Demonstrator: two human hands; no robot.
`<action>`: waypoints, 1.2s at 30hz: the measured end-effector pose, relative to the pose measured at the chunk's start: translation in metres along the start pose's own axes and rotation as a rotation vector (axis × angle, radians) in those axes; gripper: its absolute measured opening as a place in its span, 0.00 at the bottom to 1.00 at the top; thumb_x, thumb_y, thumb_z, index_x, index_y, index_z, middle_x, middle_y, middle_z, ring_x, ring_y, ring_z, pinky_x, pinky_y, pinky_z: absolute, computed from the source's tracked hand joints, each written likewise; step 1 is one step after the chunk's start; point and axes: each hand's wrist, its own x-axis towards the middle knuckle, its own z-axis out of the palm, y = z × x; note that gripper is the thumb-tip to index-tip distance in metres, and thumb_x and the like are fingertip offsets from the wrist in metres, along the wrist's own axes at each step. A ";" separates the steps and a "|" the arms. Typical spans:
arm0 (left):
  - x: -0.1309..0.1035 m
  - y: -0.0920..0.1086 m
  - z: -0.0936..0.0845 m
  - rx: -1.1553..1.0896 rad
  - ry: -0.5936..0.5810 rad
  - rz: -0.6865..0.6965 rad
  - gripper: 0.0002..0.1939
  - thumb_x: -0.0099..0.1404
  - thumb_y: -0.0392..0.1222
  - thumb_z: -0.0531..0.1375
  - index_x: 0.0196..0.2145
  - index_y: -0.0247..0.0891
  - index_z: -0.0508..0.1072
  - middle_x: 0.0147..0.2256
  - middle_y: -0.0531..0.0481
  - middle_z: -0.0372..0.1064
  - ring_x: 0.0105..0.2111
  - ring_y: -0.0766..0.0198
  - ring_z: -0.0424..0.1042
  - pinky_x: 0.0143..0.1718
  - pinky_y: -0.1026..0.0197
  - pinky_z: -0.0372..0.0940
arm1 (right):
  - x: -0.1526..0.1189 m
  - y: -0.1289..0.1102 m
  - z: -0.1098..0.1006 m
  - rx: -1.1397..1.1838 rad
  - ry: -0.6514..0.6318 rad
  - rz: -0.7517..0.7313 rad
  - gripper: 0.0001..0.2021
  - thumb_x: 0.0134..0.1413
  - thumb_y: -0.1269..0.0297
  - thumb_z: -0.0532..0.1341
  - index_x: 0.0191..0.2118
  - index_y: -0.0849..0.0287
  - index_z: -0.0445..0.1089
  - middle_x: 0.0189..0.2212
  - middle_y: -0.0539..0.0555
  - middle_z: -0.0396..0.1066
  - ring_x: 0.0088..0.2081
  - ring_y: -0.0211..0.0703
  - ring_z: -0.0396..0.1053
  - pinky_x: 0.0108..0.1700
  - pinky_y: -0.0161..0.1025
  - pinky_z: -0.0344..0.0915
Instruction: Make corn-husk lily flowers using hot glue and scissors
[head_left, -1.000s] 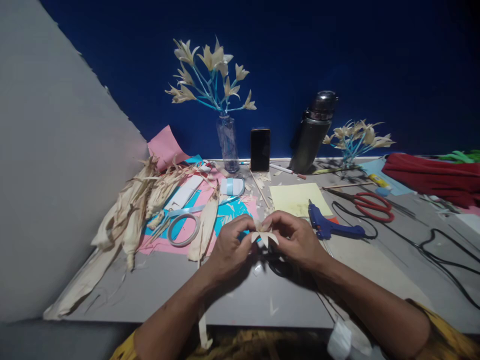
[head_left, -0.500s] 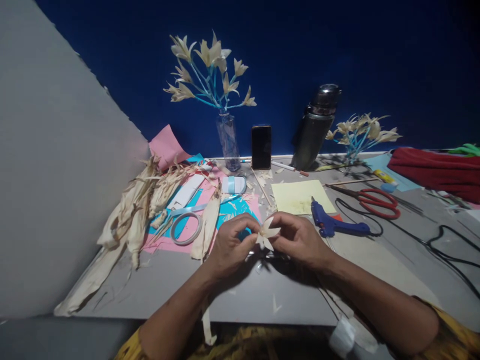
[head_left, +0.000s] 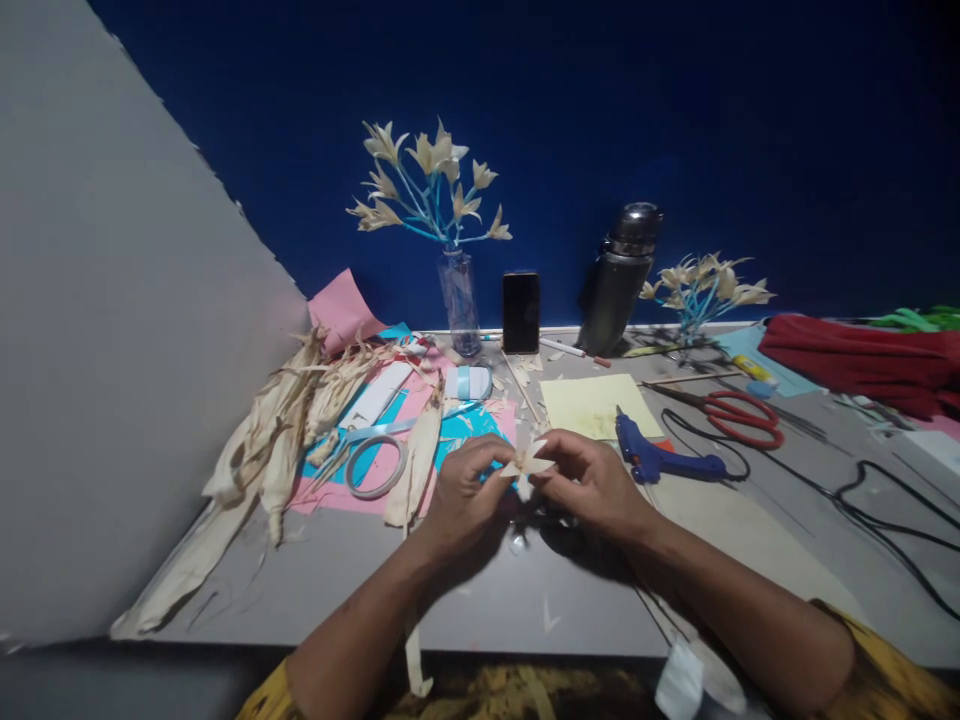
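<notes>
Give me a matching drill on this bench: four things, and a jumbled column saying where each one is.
1. Flower
2. Phone
3. Tape
4. Glue gun

A. Between vase and flask
B. On the pink and blue paper
C. At the fingertips of left hand and right hand
D. Nozzle by the yellow paper

Pairs: 1-C, 2-A, 3-B, 4-D
</notes>
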 end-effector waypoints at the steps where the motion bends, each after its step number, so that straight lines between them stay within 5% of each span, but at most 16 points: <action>1: 0.000 -0.001 0.000 0.007 -0.015 0.010 0.08 0.64 0.38 0.57 0.29 0.40 0.75 0.29 0.47 0.74 0.32 0.59 0.71 0.38 0.57 0.64 | 0.000 0.000 0.000 -0.011 0.001 -0.020 0.07 0.49 0.63 0.64 0.34 0.58 0.70 0.25 0.48 0.69 0.26 0.38 0.66 0.30 0.35 0.62; 10: -0.001 -0.008 0.000 -0.022 -0.032 -0.001 0.07 0.63 0.35 0.59 0.28 0.39 0.75 0.30 0.48 0.75 0.32 0.60 0.72 0.39 0.59 0.64 | 0.002 0.002 -0.001 0.096 -0.038 -0.012 0.08 0.46 0.66 0.63 0.35 0.59 0.70 0.27 0.48 0.69 0.25 0.36 0.63 0.29 0.34 0.60; 16: 0.000 -0.004 0.002 -0.097 0.020 -0.042 0.05 0.59 0.33 0.60 0.27 0.39 0.72 0.28 0.51 0.71 0.30 0.63 0.70 0.36 0.61 0.63 | 0.001 0.004 -0.001 0.061 -0.041 0.048 0.08 0.45 0.66 0.63 0.35 0.58 0.69 0.19 0.42 0.57 0.22 0.34 0.55 0.26 0.32 0.53; 30: -0.001 -0.007 0.006 -0.177 0.005 -0.136 0.06 0.55 0.30 0.61 0.25 0.38 0.69 0.27 0.54 0.69 0.29 0.66 0.68 0.36 0.62 0.62 | 0.001 0.004 0.000 -0.059 -0.056 -0.096 0.05 0.46 0.71 0.60 0.33 0.59 0.70 0.27 0.49 0.67 0.28 0.37 0.62 0.30 0.34 0.58; 36: -0.001 -0.004 0.007 -0.123 -0.010 -0.148 0.05 0.55 0.31 0.61 0.25 0.38 0.70 0.26 0.54 0.67 0.29 0.66 0.65 0.34 0.62 0.61 | 0.001 0.005 0.000 -0.071 -0.056 -0.081 0.08 0.49 0.62 0.65 0.35 0.59 0.71 0.24 0.47 0.64 0.24 0.35 0.58 0.26 0.34 0.55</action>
